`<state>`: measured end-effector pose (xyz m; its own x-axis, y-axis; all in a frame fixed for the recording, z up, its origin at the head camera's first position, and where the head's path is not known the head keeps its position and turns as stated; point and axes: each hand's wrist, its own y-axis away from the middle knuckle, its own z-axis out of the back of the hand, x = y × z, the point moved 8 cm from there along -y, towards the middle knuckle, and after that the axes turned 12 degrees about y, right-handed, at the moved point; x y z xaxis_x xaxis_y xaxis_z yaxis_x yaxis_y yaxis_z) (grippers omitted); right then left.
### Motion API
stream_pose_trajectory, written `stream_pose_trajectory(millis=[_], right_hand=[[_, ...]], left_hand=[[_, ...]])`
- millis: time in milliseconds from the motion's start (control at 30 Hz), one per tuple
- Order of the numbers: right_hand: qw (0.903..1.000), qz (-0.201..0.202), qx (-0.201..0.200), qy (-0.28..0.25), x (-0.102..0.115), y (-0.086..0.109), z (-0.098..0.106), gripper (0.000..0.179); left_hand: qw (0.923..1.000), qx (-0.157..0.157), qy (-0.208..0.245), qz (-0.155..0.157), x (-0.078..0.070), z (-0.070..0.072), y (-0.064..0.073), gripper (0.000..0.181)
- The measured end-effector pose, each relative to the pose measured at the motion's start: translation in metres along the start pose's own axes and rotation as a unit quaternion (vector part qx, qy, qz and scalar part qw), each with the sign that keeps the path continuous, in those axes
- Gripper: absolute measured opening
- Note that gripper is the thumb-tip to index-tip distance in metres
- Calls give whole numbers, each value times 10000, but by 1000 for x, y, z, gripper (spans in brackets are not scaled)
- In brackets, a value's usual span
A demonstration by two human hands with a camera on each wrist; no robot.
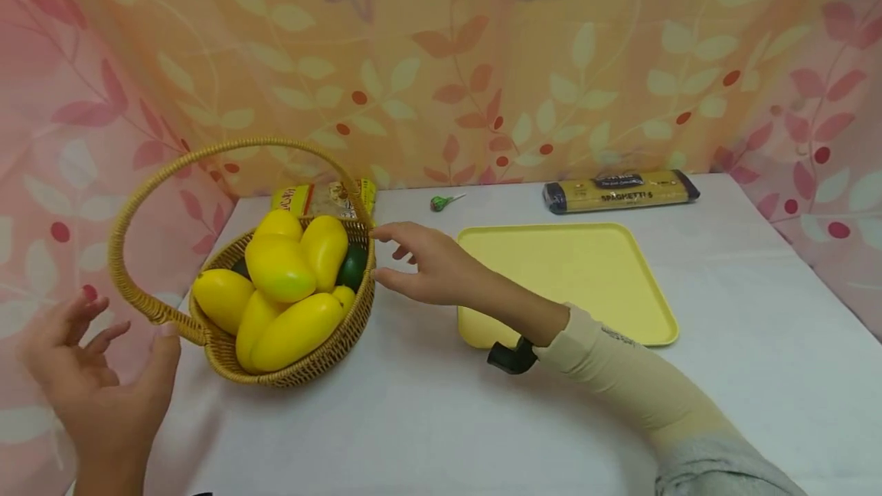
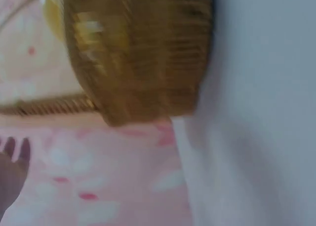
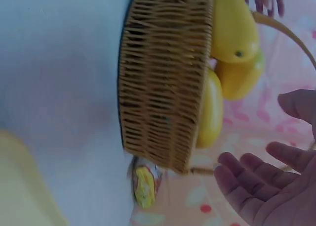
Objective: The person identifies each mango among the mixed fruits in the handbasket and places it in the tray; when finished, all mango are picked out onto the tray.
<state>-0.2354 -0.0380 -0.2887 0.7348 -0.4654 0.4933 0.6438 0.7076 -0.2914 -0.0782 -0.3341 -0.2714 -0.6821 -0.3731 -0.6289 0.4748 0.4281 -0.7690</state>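
Note:
A wicker basket with a tall arched handle stands at the left of the table, heaped with yellow mangoes. Among them shows a dark green item, mostly hidden. My left hand is at the basket's left, fingers loosely bent and thumb close to the foot of the handle; nothing lies in it. At the opposite rim is my right hand, its fingers spread toward the basket and palm bare in the right wrist view. Whether its fingertips touch the rim, I cannot tell. Motion blurs the basket in the left wrist view.
Right of the basket lies a yellow tray, partly under my right forearm. Behind it rests a spaghetti pack. A green-wrapped lollipop lies at the back, and a yellow packet sits behind the basket. Patterned cloth walls surround the table.

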Motion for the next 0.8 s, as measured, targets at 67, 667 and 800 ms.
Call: stream_pose_trajectory(millis=[67, 667, 800], right_hand=[[9999, 145, 61, 64, 10, -9, -7, 59], [9902, -527, 1113, 653, 58, -79, -58, 81], [9870, -796, 1287, 543, 57, -85, -59, 79]], left_hand=[[9974, 396, 489, 353, 19, 3, 0, 73], [9844, 1631, 71, 655, 67, 0, 20, 65], [9867, 1516, 84, 580, 69, 2, 22, 65]])
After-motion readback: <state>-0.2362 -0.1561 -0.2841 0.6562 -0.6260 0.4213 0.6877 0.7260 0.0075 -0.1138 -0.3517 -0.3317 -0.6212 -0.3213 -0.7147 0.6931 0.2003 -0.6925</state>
